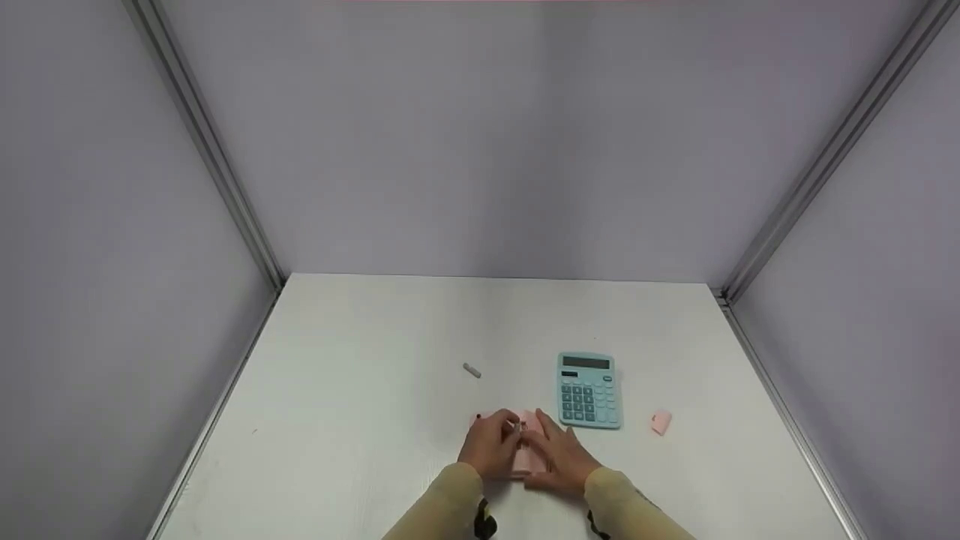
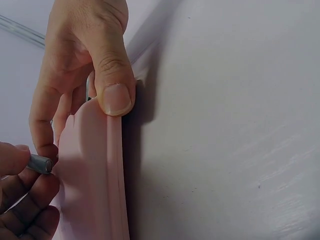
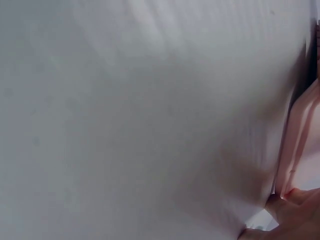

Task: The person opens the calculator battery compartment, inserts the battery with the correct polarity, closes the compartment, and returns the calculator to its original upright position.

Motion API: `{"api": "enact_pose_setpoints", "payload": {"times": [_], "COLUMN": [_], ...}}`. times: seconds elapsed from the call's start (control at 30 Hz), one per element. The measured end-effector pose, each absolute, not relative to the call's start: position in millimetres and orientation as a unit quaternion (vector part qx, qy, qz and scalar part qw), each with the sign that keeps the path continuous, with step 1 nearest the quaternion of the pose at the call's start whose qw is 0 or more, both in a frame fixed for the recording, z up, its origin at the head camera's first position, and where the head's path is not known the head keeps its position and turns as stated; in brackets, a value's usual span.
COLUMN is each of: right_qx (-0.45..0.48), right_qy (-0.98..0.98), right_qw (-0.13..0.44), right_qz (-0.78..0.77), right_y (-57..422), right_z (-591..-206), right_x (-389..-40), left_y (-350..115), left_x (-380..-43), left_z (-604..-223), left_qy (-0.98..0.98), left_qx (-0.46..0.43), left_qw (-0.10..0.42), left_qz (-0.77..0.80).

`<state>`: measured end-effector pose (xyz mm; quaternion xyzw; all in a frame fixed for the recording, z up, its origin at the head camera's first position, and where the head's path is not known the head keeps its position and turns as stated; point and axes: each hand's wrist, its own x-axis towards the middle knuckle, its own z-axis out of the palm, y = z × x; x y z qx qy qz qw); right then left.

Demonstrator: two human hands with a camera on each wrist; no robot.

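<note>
Your left hand (image 1: 489, 444) pinches a grey battery (image 2: 39, 163), lengthwise toward the pink casing (image 2: 85, 165) your right hand (image 1: 565, 457) grips (blue calculator (image 1: 589, 391) just beyond).

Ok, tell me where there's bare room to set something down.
The white table is bare between the grey left wall and the left hand, and from the pale-blue rectangular calculator back to the grey rear wall. It is crowded around the held pink plastic object, with the right hand near the calculator.
</note>
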<state>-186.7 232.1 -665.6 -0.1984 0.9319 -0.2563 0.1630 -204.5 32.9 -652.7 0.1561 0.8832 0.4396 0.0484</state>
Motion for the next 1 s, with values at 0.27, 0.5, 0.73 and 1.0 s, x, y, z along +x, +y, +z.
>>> {"api": "enact_pose_setpoints", "payload": {"times": [0.27, 0.5, 0.73, 1.0], "right_qx": [-0.162, -0.161, -0.156, -0.169], "right_qy": [0.918, 0.916, 0.922, 0.928], "right_qw": [0.194, 0.191, 0.183, 0.156], "right_qz": [-0.307, -0.314, -0.302, -0.293], "right_y": [230.8, 231.0, 231.9, 232.2], "right_z": [-665.6, -663.6, -665.5, -663.7], "right_x": [-184.9, -183.0, -185.4, -187.4], "left_y": [33.8, 34.7, 37.6, 41.1], "left_x": [-202.7, -201.5, -201.3, -201.5], "left_z": [-652.0, -651.8, -649.5, -651.5], "left_qy": [0.873, 0.879, 0.871, 0.871], "left_qx": [0.138, 0.127, 0.149, 0.157], "left_qw": [0.063, 0.066, 0.055, 0.037], "left_qz": [0.463, 0.455, 0.465, 0.464]}}
